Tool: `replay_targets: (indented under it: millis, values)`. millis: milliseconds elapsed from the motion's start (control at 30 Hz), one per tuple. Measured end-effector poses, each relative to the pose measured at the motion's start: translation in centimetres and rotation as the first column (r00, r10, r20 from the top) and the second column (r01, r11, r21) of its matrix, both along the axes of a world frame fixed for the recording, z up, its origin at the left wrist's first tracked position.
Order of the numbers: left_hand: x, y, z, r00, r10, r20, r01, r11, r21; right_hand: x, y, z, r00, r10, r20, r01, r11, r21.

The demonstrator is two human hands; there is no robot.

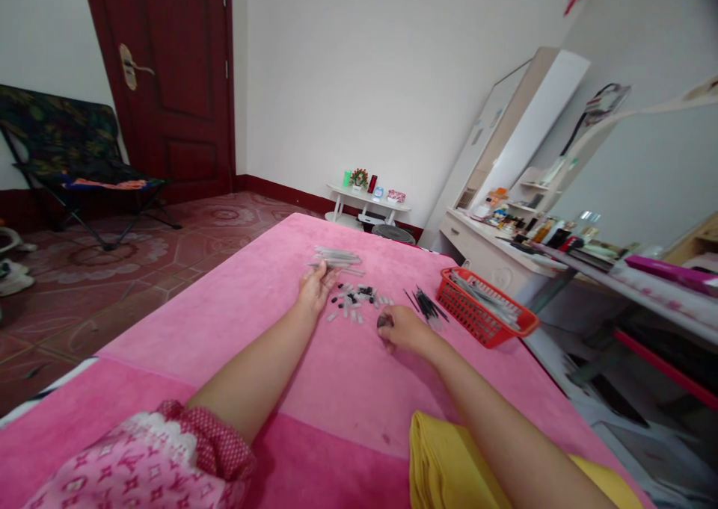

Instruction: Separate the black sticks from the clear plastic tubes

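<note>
My left hand (pixel 318 286) reaches to the near side of a pile of clear thin tubes (pixel 341 255), its fingers apart and its fingertips at the tubes. Whether it touches one is too small to tell. My right hand (pixel 408 329) is closed, low over the pink cover, with something small and dark between its thumb and fingers. Between the hands lie several small black and clear caps (pixel 353 298), scattered loosely. Just beyond my right hand is a bunch of thin black sticks (pixel 427 305) with clear ends.
A red plastic basket (pixel 468 312) holding more clear tubes stands at the right. Yellow folded cloth (pixel 449 460) lies under my right forearm. The pink cover (pixel 224 322) spreads over the table. Behind are a low white shelf (pixel 367 195) and a cluttered dresser (pixel 476 244).
</note>
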State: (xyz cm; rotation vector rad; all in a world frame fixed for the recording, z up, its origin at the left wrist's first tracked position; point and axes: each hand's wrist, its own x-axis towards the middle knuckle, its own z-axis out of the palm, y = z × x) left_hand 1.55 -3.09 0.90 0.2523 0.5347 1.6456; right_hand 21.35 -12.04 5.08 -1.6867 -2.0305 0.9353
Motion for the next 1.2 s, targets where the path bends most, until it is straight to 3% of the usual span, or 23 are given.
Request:
replay_targets:
  millis: [67, 100, 167, 233, 300, 567, 700, 867, 1200]
  values:
    - [0.2, -0.7, -0.2, 1.000, 0.007, -0.011, -0.007, 1.000, 0.015, -1.0, 0.8, 0.8, 0.955, -0.126, -0.269, 0.141, 0.989, 0.036]
    - [0.3, -1.0, -0.2, 1.000, 0.007, -0.020, -0.007, 1.000, 0.020, -1.5, 1.3, 1.1, 0.883, -0.184, -0.432, 0.217, 0.976, 0.028]
    - [0.5, -1.7, -0.3, 0.999, -0.004, -0.050, 0.005, 1.000, 0.023, -2.7, 2.1, 1.3, 0.666, -0.254, -0.701, 0.341, 0.940, -0.016]
    - [0.7, -2.2, -0.3, 0.996, -0.023, -0.090, 0.026, 0.999, 0.024, -3.8, 2.7, 0.8, 0.506, -0.275, -0.818, 0.410, 0.911, -0.052]
    - [0.7, -2.5, -0.2, 0.992, -0.040, -0.124, 0.044, 0.999, 0.030, -4.5, 3.1, -0.2, 0.452, -0.282, -0.846, 0.459, 0.887, -0.051]
    - [1.1, -2.5, -0.1, 0.967, -0.072, -0.246, 0.089, 0.994, 0.057, -3.7, 3.8, -3.3, 0.440, -0.240, -0.865, 0.541, 0.840, 0.042]
    - [1.4, -2.7, 0.2, 0.955, -0.067, -0.289, 0.086, 0.995, 0.054, -3.4, 4.0, -3.4, 0.538, -0.166, -0.826, 0.491, 0.858, 0.148]
    - [1.6, -2.7, 0.2, 0.943, -0.088, -0.321, 0.113, 0.992, 0.062, -3.9, 3.7, -3.2, 0.660, -0.142, -0.738, 0.480, 0.835, 0.268]
    - [1.6, -2.5, 0.0, 0.932, -0.080, -0.354, 0.115, 0.990, 0.077, -3.8, 3.7, -3.4, 0.642, -0.131, -0.755, 0.489, 0.828, 0.272]
